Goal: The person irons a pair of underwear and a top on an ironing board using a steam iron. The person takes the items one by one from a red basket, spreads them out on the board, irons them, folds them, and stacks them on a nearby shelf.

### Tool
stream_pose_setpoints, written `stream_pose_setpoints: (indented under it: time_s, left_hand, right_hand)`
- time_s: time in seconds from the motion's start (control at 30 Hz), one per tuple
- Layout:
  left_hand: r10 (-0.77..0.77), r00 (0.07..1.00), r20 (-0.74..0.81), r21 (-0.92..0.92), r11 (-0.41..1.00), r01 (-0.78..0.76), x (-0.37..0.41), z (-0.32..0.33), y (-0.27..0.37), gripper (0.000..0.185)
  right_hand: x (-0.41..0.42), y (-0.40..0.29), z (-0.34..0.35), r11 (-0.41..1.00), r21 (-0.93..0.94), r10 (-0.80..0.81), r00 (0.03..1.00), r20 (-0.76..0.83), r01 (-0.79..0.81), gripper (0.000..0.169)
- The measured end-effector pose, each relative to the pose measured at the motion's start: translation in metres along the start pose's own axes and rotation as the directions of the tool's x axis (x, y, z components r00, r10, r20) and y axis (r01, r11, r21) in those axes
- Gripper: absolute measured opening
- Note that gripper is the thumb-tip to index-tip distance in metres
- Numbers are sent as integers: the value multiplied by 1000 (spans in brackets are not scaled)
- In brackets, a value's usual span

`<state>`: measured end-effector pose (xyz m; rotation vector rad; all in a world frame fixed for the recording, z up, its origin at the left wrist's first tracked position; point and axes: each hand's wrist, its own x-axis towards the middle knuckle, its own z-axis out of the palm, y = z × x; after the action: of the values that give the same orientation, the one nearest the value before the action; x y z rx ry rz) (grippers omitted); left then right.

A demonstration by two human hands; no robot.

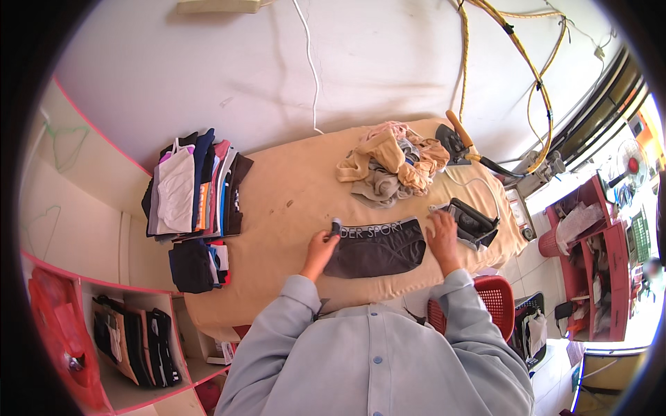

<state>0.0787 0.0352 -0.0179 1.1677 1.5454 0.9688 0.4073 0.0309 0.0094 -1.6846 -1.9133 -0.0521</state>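
Observation:
A pair of dark grey briefs [377, 257] lies spread flat on the beige cloth-covered table [281, 244], its wide waistband bearing white lettering. My left hand [318, 250] pinches the left end of the waistband, where a small bit of it stands up between thumb and fingers. Just beyond the right edge of the briefs, my right hand [442, 236] has its fingers apart and nothing visible in its grasp. Those fingertips are beside a black clothes iron [471, 221] with a pale cord; whether they touch it I cannot tell.
A crumpled heap of beige and grey garments [398, 164] lies behind the briefs. Back right stands an iron with a wooden handle [459, 127] and hose. Folded clothes [179, 192] are stacked at left, dark folded garments [191, 266] before them. A red basket [497, 304] stands below right.

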Motion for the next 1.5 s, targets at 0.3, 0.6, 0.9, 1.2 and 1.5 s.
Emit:
stream_pose_setpoints:
  time_s: [0.3, 0.6, 0.9, 1.2, 1.5]
  left_hand:
    - [183, 966, 181, -39, 983, -179, -10, 65, 5, 14]
    - [432, 748, 504, 583, 468, -664, -15, 45, -3, 60]
    - [155, 845, 512, 704, 488, -516, -14, 56, -2, 83]
    - [-111, 922, 372, -340, 908, 246, 1, 55, 9, 49]
    - [-120, 964, 236, -281, 942, 186, 29, 53, -51, 38]
  right_hand:
    - [-23, -69, 57, 444, 564, 375, 716, 588, -696, 23]
    - [-27, -72, 68, 843, 445, 229, 950, 213, -303, 32]
    - [-46, -12, 46, 854, 250, 441, 890, 117, -456, 47]
    - [-14, -113, 43, 673, 604, 283, 903, 322, -426, 63]
    - [-23, -126, 65, 793, 609, -112, 987, 111, 21, 28]
